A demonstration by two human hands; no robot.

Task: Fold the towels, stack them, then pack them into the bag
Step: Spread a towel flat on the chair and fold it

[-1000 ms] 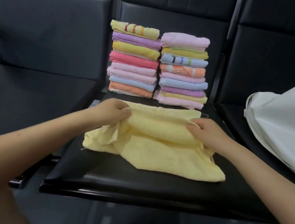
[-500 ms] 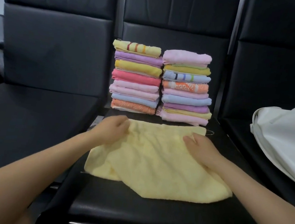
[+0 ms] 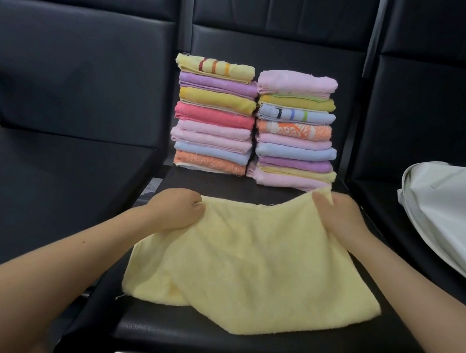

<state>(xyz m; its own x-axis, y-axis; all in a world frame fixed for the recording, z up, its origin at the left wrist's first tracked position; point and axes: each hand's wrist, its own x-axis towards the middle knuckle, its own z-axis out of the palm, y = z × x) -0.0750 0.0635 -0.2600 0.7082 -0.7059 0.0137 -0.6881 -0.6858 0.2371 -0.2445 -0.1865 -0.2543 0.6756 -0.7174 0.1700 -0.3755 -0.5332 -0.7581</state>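
Two hands pinching a yellow towel (image 3: 250, 268) by its far corners, left hand (image 3: 177, 209), right hand (image 3: 340, 217) higher

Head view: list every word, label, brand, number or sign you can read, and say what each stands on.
None: no readable text anywhere in this view.
Folded cotton towels in two stacks: only stripes and woven patterns, no lettering.
Pale yellow terry towel: plain.
White fabric bag: no print visible.
Black leather seats: no markings.
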